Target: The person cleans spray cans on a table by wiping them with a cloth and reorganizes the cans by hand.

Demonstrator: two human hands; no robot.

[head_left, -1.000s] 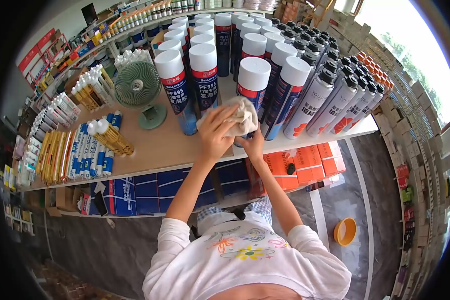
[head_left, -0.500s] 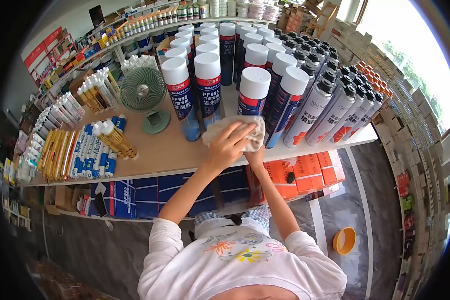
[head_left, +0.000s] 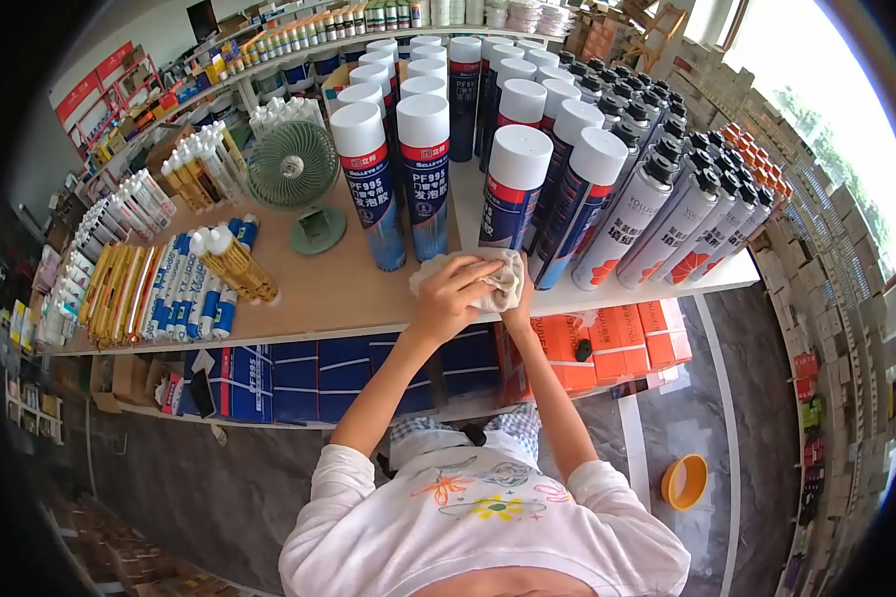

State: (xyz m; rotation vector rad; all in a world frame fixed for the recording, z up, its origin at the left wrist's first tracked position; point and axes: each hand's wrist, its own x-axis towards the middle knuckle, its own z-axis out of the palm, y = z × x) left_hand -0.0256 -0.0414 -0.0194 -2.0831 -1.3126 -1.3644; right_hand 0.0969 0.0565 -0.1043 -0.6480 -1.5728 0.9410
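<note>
My left hand [head_left: 452, 298] presses a crumpled off-white cloth [head_left: 504, 285] against the lower part of a foam can [head_left: 513, 199]. This can is upright with a white cap, a red band and a dark blue "PF995" label. Low at the can's right side is my right hand [head_left: 519, 295], closed around its base, its fingers partly hidden by cloth and can. Left of the cloth stand two more blue foam cans, the nearer being a can [head_left: 374, 199]. Another blue can [head_left: 579, 204] stands close on the right.
Silver cans [head_left: 627, 214] with black tops fill the table's right side. A green fan [head_left: 294, 164] and gold tubes [head_left: 234, 264] are on the left. Blue boxes [head_left: 294, 383] and orange boxes [head_left: 607, 348] sit below the tabletop. A yellow bucket [head_left: 685, 482] is on the floor.
My left hand and the cloth have slid down the can toward the table's front edge. My right hand stays by the can's base. The view has shifted slightly.
</note>
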